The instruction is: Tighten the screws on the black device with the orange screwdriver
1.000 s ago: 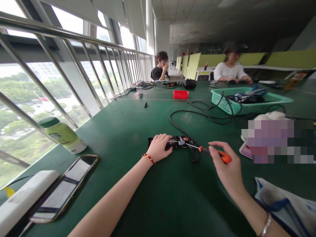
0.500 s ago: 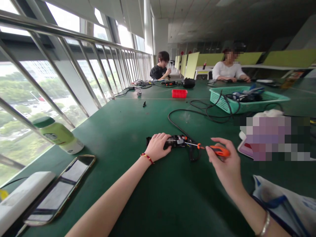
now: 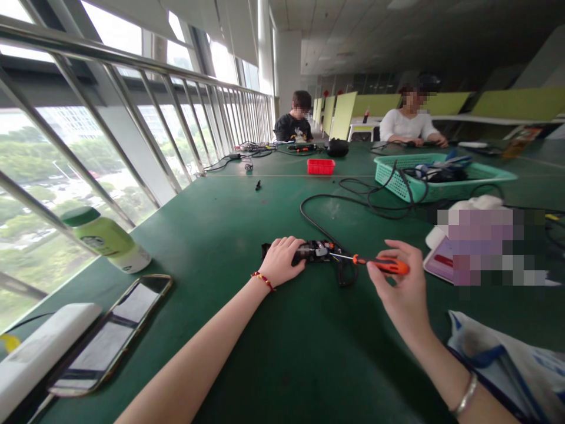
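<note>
An opened black corded power tool point(image 3: 312, 252) lies on the green table, its inner parts and some thin wires showing. My left hand point(image 3: 282, 259) is wrapped over its body from above and covers part of it. The screwdriver point(image 3: 388, 266), with an orange and black handle, is in my right hand point(image 3: 399, 288), thumb below and fingers curled around the handle. Its thin shaft points left, and the tip is at the tool's exposed parts near the wires; I cannot tell whether it sits in a screw. A black cable point(image 3: 309, 218) runs from the tool.
Beyond the tool stand a small red basket point(image 3: 321, 167) and a teal basket point(image 3: 397, 182) with cables. On the left are a phone point(image 3: 115, 335), a green-capped bottle point(image 3: 106, 238) and a white box-like device point(image 3: 48, 353). A plastic bag point(image 3: 498, 359) lies right. Two people sit opposite.
My right hand and the screwdriver handle have shifted very slightly left. My left hand stays on the tool. The dark-clothed person opposite has lowered a hand from near the head.
</note>
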The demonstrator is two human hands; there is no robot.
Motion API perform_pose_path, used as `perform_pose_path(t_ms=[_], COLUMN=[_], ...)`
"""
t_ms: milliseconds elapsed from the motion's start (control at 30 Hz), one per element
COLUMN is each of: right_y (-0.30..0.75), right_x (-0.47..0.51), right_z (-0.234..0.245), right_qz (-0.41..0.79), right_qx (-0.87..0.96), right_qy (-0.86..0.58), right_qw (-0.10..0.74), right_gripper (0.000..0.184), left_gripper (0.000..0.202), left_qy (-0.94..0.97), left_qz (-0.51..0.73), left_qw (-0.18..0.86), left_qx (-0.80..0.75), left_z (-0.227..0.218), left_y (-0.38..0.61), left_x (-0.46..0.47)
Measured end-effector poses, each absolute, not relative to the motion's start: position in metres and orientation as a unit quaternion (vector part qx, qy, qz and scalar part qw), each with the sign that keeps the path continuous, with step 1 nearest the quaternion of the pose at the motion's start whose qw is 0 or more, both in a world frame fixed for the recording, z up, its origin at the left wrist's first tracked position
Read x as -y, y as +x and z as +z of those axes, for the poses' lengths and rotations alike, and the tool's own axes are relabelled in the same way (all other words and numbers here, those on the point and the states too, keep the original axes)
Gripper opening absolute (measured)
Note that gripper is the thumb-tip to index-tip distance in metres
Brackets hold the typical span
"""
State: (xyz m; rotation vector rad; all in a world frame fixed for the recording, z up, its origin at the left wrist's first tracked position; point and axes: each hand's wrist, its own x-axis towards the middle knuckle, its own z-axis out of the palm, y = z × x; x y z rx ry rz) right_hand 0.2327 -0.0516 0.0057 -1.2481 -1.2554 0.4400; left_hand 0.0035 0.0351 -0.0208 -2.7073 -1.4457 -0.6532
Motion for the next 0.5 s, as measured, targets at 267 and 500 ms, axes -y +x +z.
perform_pose_path(t_ms=[267, 500], right_y=[0.2321, 0.2326], right_x=[0.0525, 0.0525], right_z=[0.0056, 0.0054], right_qz=[0.203, 0.224], right_qx=[0.543, 0.546], right_qy=[-0.553, -0.570], right_qw=[0.598, 0.571], right_gripper=[0.034, 0.038], left_gripper=[0.035, 0.034], left_qy=[-0.862, -0.870], left_qz=[-0.207, -0.215], left_qw=[-0.001, 0.012], left_qx=[0.462, 0.443], left_z=[-0.0187, -0.0182], left_y=[0.0048, 0.0025], left_x=[-0.0333, -0.0344])
